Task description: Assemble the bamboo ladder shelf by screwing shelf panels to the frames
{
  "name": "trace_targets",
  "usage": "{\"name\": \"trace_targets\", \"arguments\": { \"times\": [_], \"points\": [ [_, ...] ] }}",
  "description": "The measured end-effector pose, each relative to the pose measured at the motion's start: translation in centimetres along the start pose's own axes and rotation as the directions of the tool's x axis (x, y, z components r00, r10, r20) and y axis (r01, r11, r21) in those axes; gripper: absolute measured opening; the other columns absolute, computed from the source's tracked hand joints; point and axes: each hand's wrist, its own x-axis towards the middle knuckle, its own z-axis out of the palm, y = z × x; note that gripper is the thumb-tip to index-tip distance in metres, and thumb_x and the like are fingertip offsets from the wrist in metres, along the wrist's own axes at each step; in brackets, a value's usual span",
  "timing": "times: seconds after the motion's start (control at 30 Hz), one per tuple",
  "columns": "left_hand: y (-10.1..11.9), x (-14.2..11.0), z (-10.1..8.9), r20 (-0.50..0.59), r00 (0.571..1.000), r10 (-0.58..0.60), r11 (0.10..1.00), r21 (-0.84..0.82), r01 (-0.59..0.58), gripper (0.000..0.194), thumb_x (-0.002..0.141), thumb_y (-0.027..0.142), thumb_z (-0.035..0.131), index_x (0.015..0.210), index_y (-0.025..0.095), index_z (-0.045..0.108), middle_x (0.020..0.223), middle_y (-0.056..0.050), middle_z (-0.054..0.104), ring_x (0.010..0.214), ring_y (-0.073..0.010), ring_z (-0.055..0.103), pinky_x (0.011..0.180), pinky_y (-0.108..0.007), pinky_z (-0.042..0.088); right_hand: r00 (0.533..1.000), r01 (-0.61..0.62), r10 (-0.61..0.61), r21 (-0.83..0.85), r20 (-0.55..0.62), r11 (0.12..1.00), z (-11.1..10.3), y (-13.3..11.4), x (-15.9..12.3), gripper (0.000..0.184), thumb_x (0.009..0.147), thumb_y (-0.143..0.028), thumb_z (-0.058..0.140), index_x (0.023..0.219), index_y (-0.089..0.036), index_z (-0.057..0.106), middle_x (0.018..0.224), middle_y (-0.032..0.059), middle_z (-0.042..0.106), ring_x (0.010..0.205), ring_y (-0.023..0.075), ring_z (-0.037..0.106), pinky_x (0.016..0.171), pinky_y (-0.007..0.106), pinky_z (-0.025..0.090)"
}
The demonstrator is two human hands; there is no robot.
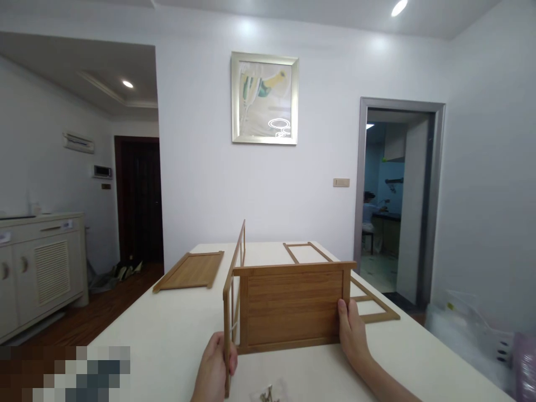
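The panel stands on a long edge over the table, and it hides part of the loose frame pieces behind it on the right; whether these are 1 frame or 2, I cannot tell. The side frame shows nearly edge-on, so most of its openings are hard to make out. It meets the panel's left end, but whether the 2 are fixed together is unclear. At the bottom edge of the view, small screws are partly cut off and blurred. Pixel blocks cover the lower left corner.

The panel's broad face points toward the wearer, its long axis running left to right. The side frame's long axis runs away from the wearer, roughly square to the panel.

The left hand is closed around the side frame's near bar, some fingers hidden behind it. The right hand grips the panel's right end, most fingers out of sight. The flat panel lies at the table's far left.
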Motion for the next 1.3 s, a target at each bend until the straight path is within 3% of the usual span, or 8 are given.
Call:
{"name": "trace_targets", "arguments": {
  "times": [0.23,0.57,0.87,1.13,1.3],
  "points": [
    [-0.1,-0.1,0.2,-0.071,0.997,0.026,0.995,0.103,-0.019,0.046,0.080,0.062,0.055,0.057,0.024,0.043,0.047,0.005,0.041,0.049,-0.0123,0.034,0.053,-0.026,0.028,1.000,-0.017,0.016,-0.030,-0.012,0.999,0.2,0.5,0.2,0.039,0.090,-0.064,0.028,0.076,-0.028,0.034,0.064,-0.0020,0.050,0.061,0.0239,0.051,0.062,0.038,0.039],
    [-0.9,-0.2,0.4,0.007,0.998,0.061,0.984,0.165,-0.062,0.057,0.079,0.081,0.036,0.062,0.026,0.041,0.048,0.004,0.041,0.049,-0.0135,0.036,0.054,-0.028,0.029,0.999,-0.009,0.004,-0.117,-0.047,0.993,0.3,0.7,0.6,0.038,0.089,-0.063,0.026,0.074,-0.029,0.030,0.063,-0.0013,0.049,0.061,0.0258,0.052,0.061,0.039,0.038],
    [-1.1,0.4,0.5,-0.022,0.996,0.089,0.986,0.144,-0.085,0.060,0.079,0.082,0.033,0.065,0.024,0.041,0.047,0.007,0.042,0.048,-0.0111,0.037,0.054,-0.026,0.030,0.998,-0.017,0.009,-0.153,-0.055,0.988,0.4,1.3,0.8,0.037,0.087,-0.063,0.026,0.074,-0.028,0.030,0.062,-0.0004,0.050,0.061,0.0268,0.053,0.060,0.039,0.038],
    [-0.6,0.3,0.3,-0.002,0.999,0.046,0.994,0.099,-0.045,0.053,0.078,0.074,0.046,0.064,0.024,0.043,0.046,0.007,0.044,0.047,-0.0104,0.036,0.052,-0.025,0.029,0.999,-0.004,-0.001,-0.125,-0.039,0.992,0.4,0.9,0.6,0.038,0.088,-0.063,0.027,0.074,-0.028,0.032,0.061,-0.0014,0.050,0.060,0.0258,0.053,0.060,0.037,0.039],
    [1.4,1.0,-1.5,-0.023,0.999,0.048,0.999,0.020,-0.048,0.040,0.076,0.059,0.059,0.067,0.022,0.047,0.055,0.004,0.054,0.055,-0.0124,0.047,0.056,-0.024,0.036,1.000,0.000,0.001,-0.077,0.006,0.997,0.2,0.1,0.4,0.042,0.088,-0.067,0.030,0.073,-0.028,0.034,0.062,-0.0026,0.050,0.060,0.0230,0.051,0.061,0.035,0.038]
  ]
}}
